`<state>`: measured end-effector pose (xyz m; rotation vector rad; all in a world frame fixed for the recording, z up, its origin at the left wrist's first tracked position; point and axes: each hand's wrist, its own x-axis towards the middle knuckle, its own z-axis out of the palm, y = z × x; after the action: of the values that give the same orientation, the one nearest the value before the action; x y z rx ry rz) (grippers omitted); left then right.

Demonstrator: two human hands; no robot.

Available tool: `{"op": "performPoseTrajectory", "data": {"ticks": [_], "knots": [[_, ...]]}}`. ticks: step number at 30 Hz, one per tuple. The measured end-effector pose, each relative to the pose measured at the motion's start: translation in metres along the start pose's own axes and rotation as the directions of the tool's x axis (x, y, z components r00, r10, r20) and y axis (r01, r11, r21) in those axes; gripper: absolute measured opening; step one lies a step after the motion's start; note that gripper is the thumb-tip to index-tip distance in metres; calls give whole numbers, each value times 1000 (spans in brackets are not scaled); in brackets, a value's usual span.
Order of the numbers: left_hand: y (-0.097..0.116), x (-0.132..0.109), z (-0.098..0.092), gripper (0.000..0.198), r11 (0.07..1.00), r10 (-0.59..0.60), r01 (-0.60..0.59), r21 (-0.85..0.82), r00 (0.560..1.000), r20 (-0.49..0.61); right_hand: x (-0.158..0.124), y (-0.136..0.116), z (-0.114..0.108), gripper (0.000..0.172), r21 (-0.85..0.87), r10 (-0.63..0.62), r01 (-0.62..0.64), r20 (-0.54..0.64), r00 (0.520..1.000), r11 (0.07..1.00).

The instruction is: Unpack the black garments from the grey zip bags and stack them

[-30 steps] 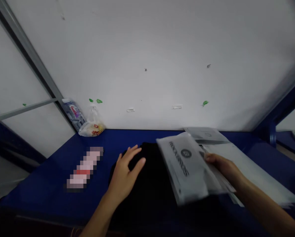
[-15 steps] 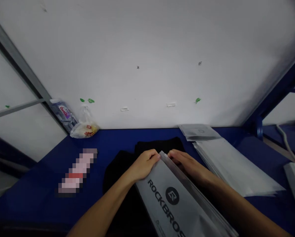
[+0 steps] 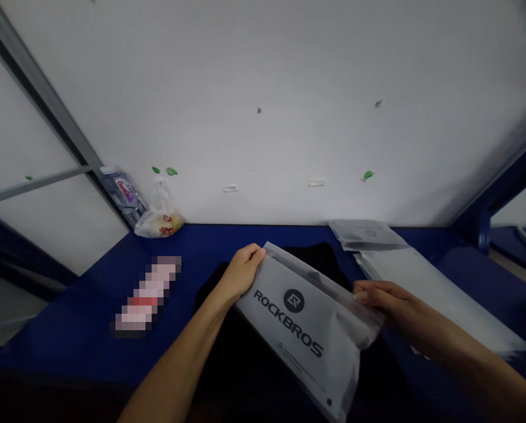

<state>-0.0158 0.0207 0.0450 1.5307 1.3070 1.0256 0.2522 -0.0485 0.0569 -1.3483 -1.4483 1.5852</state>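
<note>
A person held a frosted ROCKBROS plastic bag point(image 3: 302, 323) across both bare hands above a dark blue workbench point(image 3: 81, 335), its black logo and lettering facing up. The left hand point(image 3: 243, 273) was closed on the bag's upper left corner, with the fingers curled over the edge. The right hand point(image 3: 386, 299) reached the opposite edge, its fingers point(image 3: 364, 292) lying along the film, though an onlooker could not tell whether the thumb had closed behind it. The hands stood well apart, the bag spanning the space between them and its lower corner hanging free.

The film looked light, thin and soft, probably slick to the touch and prone to buckling, so two opposite edges appeared the surest place to take hold of it. Beneath and beyond the bag lay a black garment point(image 3: 320, 258), its folds lost in shadow. Just right of the bag sat a stack of similar translucent bags point(image 3: 439, 299), with a smaller stack of packets point(image 3: 366, 235) beyond it. Well left of the bag, a water bottle point(image 3: 124, 197) and a crumpled plastic sack point(image 3: 161, 223) stood against a white wall point(image 3: 263, 88), near a pixelated item point(image 3: 148, 296) lying on the bench.
</note>
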Motion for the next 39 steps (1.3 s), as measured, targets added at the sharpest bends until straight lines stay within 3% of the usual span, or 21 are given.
{"op": "performPoseTrajectory", "data": {"ticks": [3, 5, 8, 11, 13, 15, 17, 19, 22, 26, 29, 31, 35, 37, 39], "knots": [[-2, 3, 0, 27, 998, -9, 4, -69, 997, -72, -3, 5, -5, 28, 141, 40, -40, 6, 999, 989], [-6, 4, 3, 27, 992, -18, -1, -130, 989, -146, -2, 9, 0, 30, 322, 26, -14, -35, 999, 947], [-8, 4, 12, 26, 969, -41, -27, -246, 963, -267, 1, 20, 21, 43, 661, -69, 134, -123, 990, 738], [-4, -4, 22, 26, 937, -47, -45, -346, 966, -253, 7, 31, 47, 52, 776, -142, 250, -206, 968, 579], [1, -11, 26, 25, 910, -3, -28, -414, 997, -74, 12, 33, 57, 49, 761, -90, 272, -272, 958, 588], [7, -16, 25, 20, 870, 76, -26, -493, 994, 82, 16, 30, 58, 41, 735, 8, 270, -351, 936, 622], [12, -17, 20, 11, 835, 151, -74, -545, 984, 97, 18, 25, 54, 34, 722, 58, 266, -390, 919, 638], [15, -16, 14, 7, 848, 206, -158, -506, 978, 41, 19, 20, 48, 33, 703, 34, 289, -407, 913, 650], [16, -14, 8, 18, 904, 271, -205, -375, 953, 133, 18, 16, 45, 36, 632, -35, 331, -433, 901, 701], [14, -18, 10, 47, 945, 221, -121, -304, 921, 320, 15, 10, 49, 36, 535, -93, 308, -390, 916, 787], [13, -23, 17, 48, 942, 141, 2, -335, 904, 403, 14, 6, 52, 40, 497, -97, 265, -337, 936, 826], [14, -26, 21, 38, 923, 98, 74, -377, 903, 417, 16, 7, 53, 39, 519, -84, 274, -359, 929, 809], [16, -26, 25, 33, 876, -14, 176, -449, 940, 341, 26, 18, 50, 20, 567, -28, 310, -450, 893, 764], [15, -24, 23, 33, 846, -43, 191, -499, 955, 292, 27, 22, 44, 20, 535, 5, 296, -490, 872, 791], [14, -22, 19, 29, 820, -25, 149, -552, 974, 227, 24, 21, 32, 23, 476, 8, 324, -572, 820, 818]]}}
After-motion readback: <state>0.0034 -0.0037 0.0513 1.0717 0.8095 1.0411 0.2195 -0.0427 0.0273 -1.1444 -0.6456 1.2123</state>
